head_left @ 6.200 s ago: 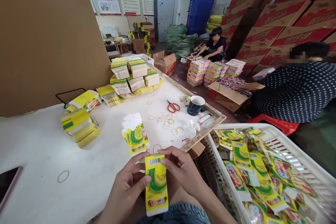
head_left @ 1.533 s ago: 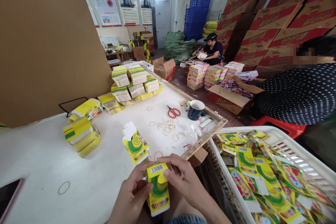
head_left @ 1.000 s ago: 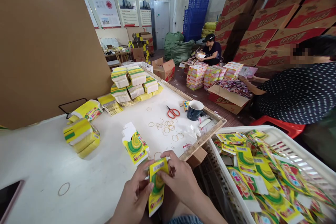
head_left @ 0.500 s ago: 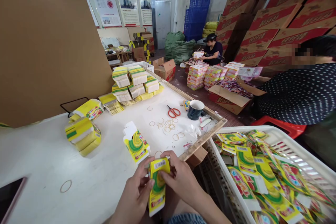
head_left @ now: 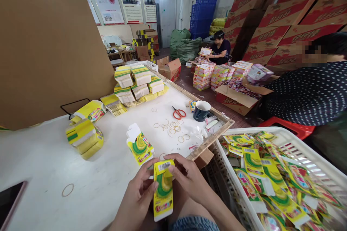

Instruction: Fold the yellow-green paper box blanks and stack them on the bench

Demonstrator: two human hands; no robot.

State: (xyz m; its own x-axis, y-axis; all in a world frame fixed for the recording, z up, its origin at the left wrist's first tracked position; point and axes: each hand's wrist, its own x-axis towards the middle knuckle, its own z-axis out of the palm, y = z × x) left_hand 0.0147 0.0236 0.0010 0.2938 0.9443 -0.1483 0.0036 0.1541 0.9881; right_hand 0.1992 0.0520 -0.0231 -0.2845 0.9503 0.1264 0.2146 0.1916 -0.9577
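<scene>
A small yellow-and-green carton (head_left: 163,191) with a barcode at its top end is held upright between both hands, over my lap at the table's edge. My left hand (head_left: 141,192) grips its left side with thumb and fingers. On the upper right, my right hand (head_left: 187,175) pinches the barcode end, its thumb on the front face. Just beyond my fingers, another flat yellow carton (head_left: 139,145) with white flaps extended lies on the white table (head_left: 108,180). Loose rubber bands (head_left: 173,128) are scattered farther back.
Right of me, a white basket (head_left: 229,184) holds many yellow cartons. Bundled cartons (head_left: 86,139) and stacks (head_left: 141,79) stand left and back. Scissors (head_left: 179,113), a mug (head_left: 202,110) and a phone (head_left: 11,202) lie on the table. Two people (head_left: 306,83) sit nearby among boxes.
My right thumb has moved up from the carton's middle to its barcode end, and the carton's front now faces me more squarely. The nearby person's hand has lowered toward the open box.
</scene>
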